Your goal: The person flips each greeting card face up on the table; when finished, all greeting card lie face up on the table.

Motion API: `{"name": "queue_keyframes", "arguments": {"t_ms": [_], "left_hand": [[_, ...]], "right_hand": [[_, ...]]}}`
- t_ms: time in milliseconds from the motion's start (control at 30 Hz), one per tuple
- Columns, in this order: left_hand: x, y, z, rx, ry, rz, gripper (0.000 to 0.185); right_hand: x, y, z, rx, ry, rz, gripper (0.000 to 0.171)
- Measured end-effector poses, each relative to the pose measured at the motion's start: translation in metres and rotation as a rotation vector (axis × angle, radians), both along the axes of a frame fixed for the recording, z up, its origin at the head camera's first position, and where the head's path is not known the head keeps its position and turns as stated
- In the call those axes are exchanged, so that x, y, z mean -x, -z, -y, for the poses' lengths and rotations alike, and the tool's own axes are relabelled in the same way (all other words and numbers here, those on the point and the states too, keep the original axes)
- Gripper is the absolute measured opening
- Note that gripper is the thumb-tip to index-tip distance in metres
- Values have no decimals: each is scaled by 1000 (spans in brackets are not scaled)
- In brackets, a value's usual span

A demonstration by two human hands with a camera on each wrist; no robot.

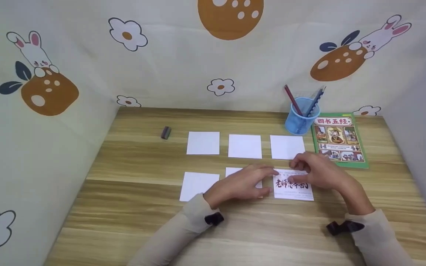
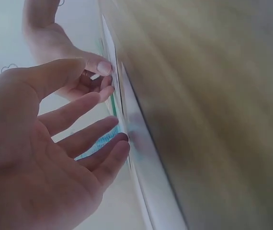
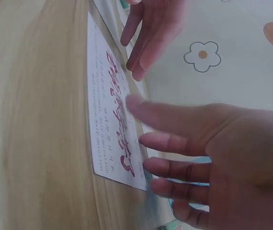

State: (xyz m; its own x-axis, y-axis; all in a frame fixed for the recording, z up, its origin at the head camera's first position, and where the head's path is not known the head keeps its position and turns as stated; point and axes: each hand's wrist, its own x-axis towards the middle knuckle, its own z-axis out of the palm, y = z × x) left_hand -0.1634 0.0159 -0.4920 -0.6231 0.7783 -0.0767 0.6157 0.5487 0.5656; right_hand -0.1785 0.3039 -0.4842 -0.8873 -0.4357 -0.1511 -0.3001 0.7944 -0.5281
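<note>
A square white card with red characters (image 1: 293,192) lies face up in the near row, at its right end. My right hand (image 1: 322,173) is over its far right part, the thumb above the lettering and the fingers near its far edge. In the right wrist view the fingers are loosely bent and pinch nothing. My left hand (image 1: 244,183) hovers over the middle near card (image 1: 233,171), covering most of it, fingertips by the lettered card's left edge. Its fingers (image 2: 86,139) look relaxed and spread in the left wrist view. Whether any fingertip touches a card I cannot tell.
Blank white cards include a near left one (image 1: 198,186) and a far row: left (image 1: 203,143), middle (image 1: 245,146), right (image 1: 287,146). A small dark sharpener-like block (image 1: 166,132), a blue pen cup (image 1: 298,123) and a green-edged booklet (image 1: 340,140) lie farther back.
</note>
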Motion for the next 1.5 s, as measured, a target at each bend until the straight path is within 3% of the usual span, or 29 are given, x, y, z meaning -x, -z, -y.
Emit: {"name": "queue_keyframes", "arguments": {"t_ms": [233,433,600,800,933,1200,1500], "left_hand": [[13,-5,35,-50,-36,-57,52],[21,4,72,-136,-130,1,49],[24,7,91,-134,-197,58,47],[25,6,95,-129,-198,46,42],[24,7,94,-127,-208,31,35],[22,8,91,-110,-229,28,34],[23,8,90,-164,-249,58,30]], "right_hand": [[-5,0,25,96,-89,-22,35],[-12,8,57,130,-164,-53,45],[-14,11,83,93,-177,-93,58],[-16,6,109,-33,-189,-125,82],[-19,5,117,-77,-158,-94,89],[-21,8,116,-51,-120,-35,91],[-20,6,116,-32,-106,-18,93]]}}
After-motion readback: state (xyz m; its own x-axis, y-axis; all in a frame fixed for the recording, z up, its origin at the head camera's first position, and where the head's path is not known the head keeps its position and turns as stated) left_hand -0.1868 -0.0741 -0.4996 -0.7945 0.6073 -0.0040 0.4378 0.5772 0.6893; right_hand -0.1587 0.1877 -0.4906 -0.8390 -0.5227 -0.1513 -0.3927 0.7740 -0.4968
